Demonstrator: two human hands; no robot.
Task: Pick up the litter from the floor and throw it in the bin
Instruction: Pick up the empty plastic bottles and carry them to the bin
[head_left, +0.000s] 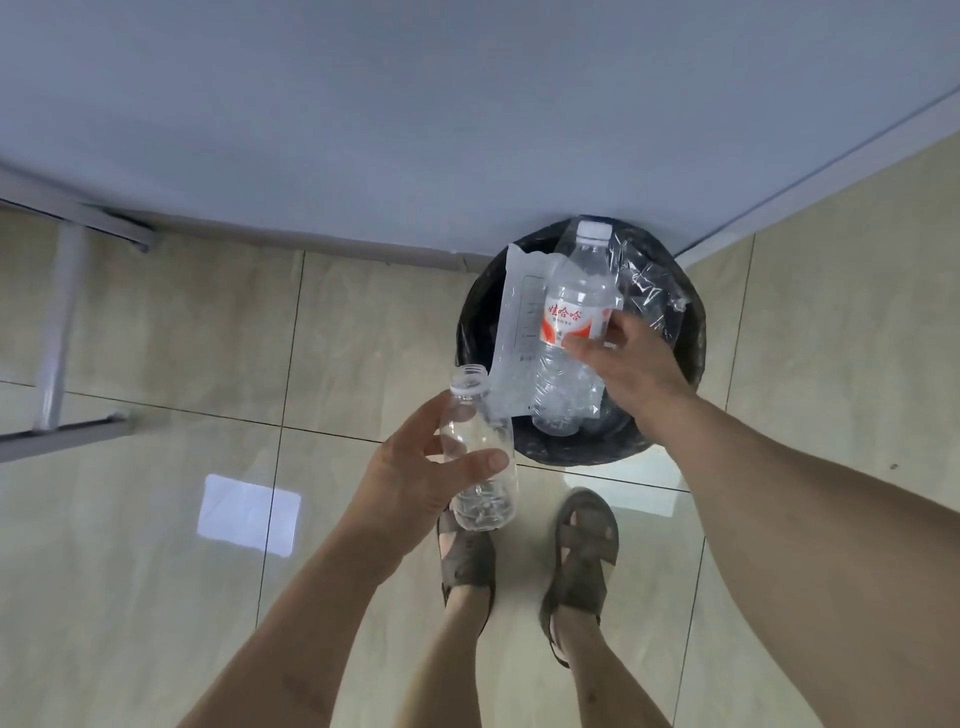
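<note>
Right hand (631, 364) grips a labelled bottle (571, 322) and clear plastic wrapping (519, 312) over the black-lined bin (691, 332); left hand (415, 478) grips a capless bottle (480, 452) just before the bin, above the tiled floor (156, 571).

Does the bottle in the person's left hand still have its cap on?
No, the clear bottle gripped by the left hand shows an open threaded neck, while the labelled bottle in the right hand has a white cap.
</note>
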